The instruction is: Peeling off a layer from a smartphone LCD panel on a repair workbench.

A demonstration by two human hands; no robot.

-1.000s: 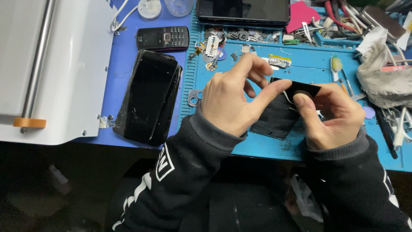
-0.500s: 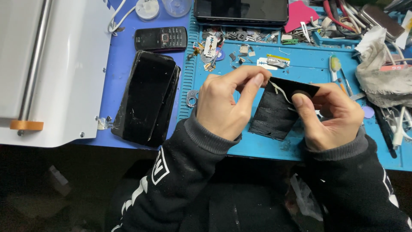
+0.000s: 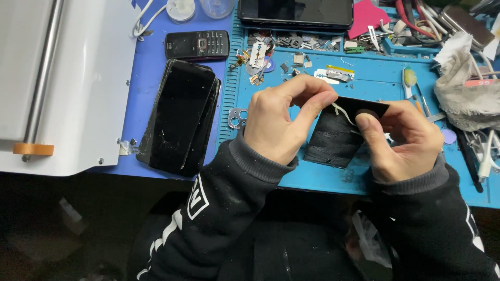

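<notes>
Over the blue work mat, both hands grip a flat black phone battery. The right hand pinches its upper edge between thumb and fingers. The left hand pinches a pale adhesive strip at that edge. Compared with a second ago, the battery now hangs more upright and the strip is drawn out further; judged from this, the adhesive is coming free. A cracked black phone lies to the left.
</notes>
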